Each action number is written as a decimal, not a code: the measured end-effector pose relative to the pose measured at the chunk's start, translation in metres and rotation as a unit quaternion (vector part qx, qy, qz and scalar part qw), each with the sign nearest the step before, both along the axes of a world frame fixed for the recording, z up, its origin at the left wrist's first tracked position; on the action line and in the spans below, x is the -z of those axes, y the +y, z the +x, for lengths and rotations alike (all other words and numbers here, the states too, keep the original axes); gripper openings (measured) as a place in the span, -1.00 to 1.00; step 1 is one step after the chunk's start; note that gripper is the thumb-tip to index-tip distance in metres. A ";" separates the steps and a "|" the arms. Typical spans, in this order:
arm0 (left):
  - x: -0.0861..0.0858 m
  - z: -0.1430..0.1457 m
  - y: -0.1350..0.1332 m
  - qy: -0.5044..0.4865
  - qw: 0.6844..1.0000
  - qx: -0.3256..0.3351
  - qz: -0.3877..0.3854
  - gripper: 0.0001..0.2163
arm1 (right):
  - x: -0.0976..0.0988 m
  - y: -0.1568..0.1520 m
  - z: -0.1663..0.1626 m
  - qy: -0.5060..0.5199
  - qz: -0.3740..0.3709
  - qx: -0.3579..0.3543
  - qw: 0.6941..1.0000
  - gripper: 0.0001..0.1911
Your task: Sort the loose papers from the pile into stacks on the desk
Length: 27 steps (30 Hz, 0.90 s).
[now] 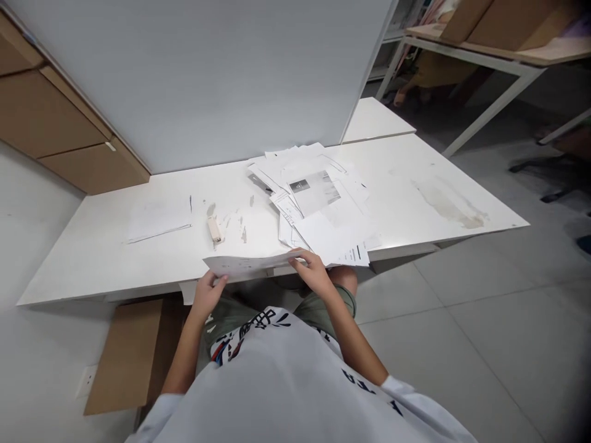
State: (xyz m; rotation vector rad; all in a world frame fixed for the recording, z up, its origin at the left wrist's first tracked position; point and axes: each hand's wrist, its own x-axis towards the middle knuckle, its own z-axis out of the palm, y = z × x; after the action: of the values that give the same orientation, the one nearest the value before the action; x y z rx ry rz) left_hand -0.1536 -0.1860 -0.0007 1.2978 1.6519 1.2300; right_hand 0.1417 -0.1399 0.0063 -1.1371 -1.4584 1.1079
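A sheet of paper [252, 264] is stretched between my two hands at the front edge of the white table [397, 184]. My left hand [209, 295] pinches its left end, thumb on top. At the right end, my right hand [313, 272] grips the same sheet between thumb and fingers. Faint print shows on the paper's surface. Just beyond my right hand lies a messy heap of loose papers [332, 227], some printed, one with dark pictures. A small cream-coloured block [215, 229] rests on the table past the sheet's left part.
A large pale panel [231, 80] stands along the table's back. Cardboard boxes [60, 117] are stacked at the left, and an open cardboard box [124, 354] is under the table. Another stack of paper [159, 215] lies to the left. A second table [498, 52] stands at the upper right.
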 end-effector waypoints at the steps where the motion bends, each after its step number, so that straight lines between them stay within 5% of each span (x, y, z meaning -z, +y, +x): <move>1: -0.007 0.001 -0.009 -0.011 1.000 -0.010 -0.026 -0.58 | -0.004 -0.004 0.000 0.005 -0.011 0.003 1.000 -0.79; 4: -0.014 -0.001 -0.034 -0.089 0.994 -0.013 -0.069 -0.36 | -0.011 -0.010 -0.004 0.061 -0.051 -0.041 0.996 -0.77; 8: -0.002 -0.010 -0.036 -0.089 0.986 -0.047 -0.131 -0.16 | 0.000 0.009 -0.023 0.062 -0.099 -0.049 0.992 -0.78; 10: 0.000 -0.014 -0.025 -0.026 0.988 -0.105 -0.109 -0.14 | 0.010 0.029 -0.034 0.063 -0.137 -0.013 0.988 -0.78; 13: -0.012 -0.014 -0.005 0.064 0.983 -0.167 0.036 -0.21 | 0.021 0.059 -0.045 0.051 -0.181 0.019 0.982 -0.81; 17: -0.042 -0.006 0.017 0.111 0.971 -0.131 0.165 -0.30 | 0.025 0.083 -0.047 -0.029 -0.186 0.011 0.982 -0.89; 21: -0.053 -0.004 0.043 0.144 0.971 -0.074 0.174 -0.28 | 0.029 0.084 -0.042 -0.049 -0.199 -0.035 0.978 -0.91; 27: -0.027 -0.025 0.098 0.128 0.980 -0.101 0.117 -0.39 | 0.038 0.075 -0.031 0.044 -0.204 -0.020 0.978 -0.78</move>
State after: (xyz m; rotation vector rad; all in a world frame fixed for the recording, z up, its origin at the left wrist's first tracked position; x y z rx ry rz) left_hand -0.1788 -0.0883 0.0266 1.5127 1.9043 1.4638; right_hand 0.1106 -0.0654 -0.0315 -1.3238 -1.2194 1.5137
